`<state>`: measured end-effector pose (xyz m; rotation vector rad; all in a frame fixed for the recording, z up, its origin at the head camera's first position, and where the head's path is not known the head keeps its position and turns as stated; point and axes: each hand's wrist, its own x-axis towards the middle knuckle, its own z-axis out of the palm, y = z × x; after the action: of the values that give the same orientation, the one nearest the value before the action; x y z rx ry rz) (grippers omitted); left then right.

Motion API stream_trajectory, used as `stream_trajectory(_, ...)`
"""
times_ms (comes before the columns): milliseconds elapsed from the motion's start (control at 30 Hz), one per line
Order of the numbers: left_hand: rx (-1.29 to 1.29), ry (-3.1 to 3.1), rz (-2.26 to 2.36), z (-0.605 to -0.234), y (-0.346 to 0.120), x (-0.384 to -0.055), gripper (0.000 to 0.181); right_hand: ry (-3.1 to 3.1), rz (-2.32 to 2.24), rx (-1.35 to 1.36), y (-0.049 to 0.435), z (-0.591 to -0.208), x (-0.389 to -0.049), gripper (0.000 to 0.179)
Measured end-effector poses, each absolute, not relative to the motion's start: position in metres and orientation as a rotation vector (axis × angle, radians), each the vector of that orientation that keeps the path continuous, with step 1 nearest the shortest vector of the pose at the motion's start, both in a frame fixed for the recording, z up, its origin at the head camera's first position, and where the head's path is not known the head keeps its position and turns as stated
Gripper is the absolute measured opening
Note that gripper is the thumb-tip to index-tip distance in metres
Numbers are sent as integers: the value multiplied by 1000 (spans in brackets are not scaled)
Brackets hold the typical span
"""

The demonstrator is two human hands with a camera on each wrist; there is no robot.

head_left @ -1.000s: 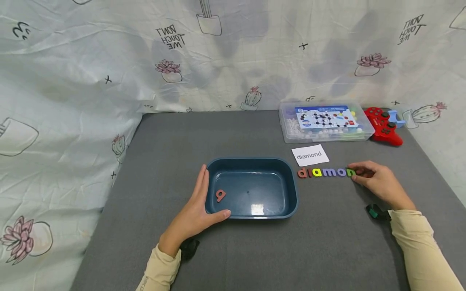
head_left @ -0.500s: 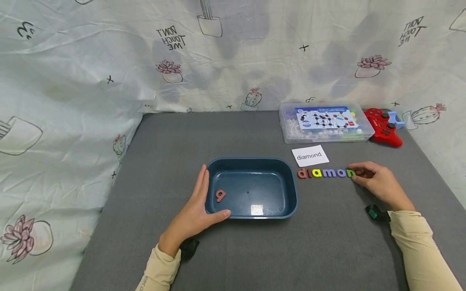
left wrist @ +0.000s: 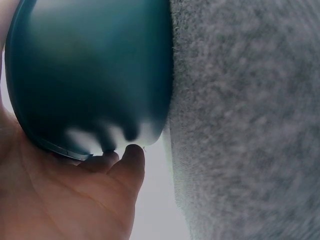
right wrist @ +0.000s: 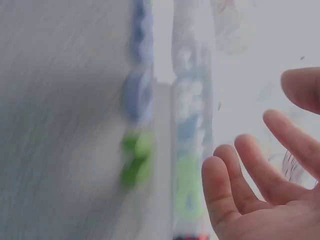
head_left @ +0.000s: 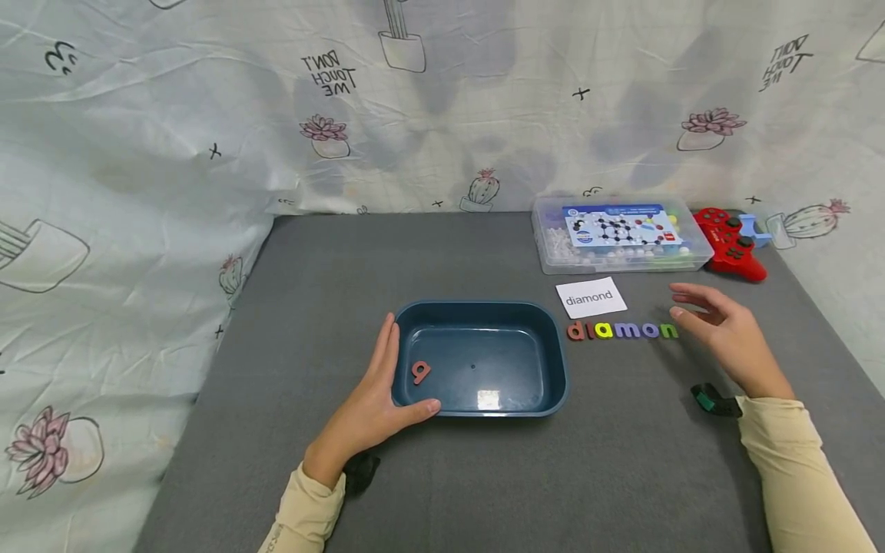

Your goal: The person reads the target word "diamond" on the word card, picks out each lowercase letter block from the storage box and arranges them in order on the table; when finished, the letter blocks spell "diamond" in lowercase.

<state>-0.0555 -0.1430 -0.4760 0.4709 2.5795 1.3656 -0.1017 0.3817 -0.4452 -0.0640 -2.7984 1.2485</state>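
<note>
My left hand rests against the left end of a dark blue plastic tub, its fingers straight along the outer wall and its thumb at the front rim. In the left wrist view, fingertips touch the tub wall. Inside the tub lies one brownish-red letter. My right hand is raised just right of the row of letters, fingers loosely bent and holding nothing. Nearest to it is the green letter n, at the end of a row that reads "diamon", with the purple o beside it.
A white card printed "diamond" lies behind the letters. A clear box of molecular model parts stands behind the card, with a red game controller and a light blue piece on its right. A printed curtain hangs along the back.
My right hand has let go of the green n and lifted away to the right, leaving it in the row. My left hand stays at the tub.
</note>
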Motion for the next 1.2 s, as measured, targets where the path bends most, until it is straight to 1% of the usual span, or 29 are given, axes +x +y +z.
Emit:
stream_trajectory(133,483,2579,1367,-475,-143,-56,128,-2747,1392,0,363,-433,-104,59)
stream_trajectory(367,486,2574,1376,-475,-144,-56,128,-2644,1547,201,320,-410,-110,54)
stream_trajectory(567,472,2567,1373,-476,-143,-56,128,-2541,1704,467,282,-394,-114,53)
stream_trajectory(933,456,2568,1373,-476,-142,-54,127,-2431,1803,913,224,-391,-128,57)
stream_trajectory(1200,438,2565,1367,-476,-142,-55,127,-2408,1794,1102,193,-396,-134,59)
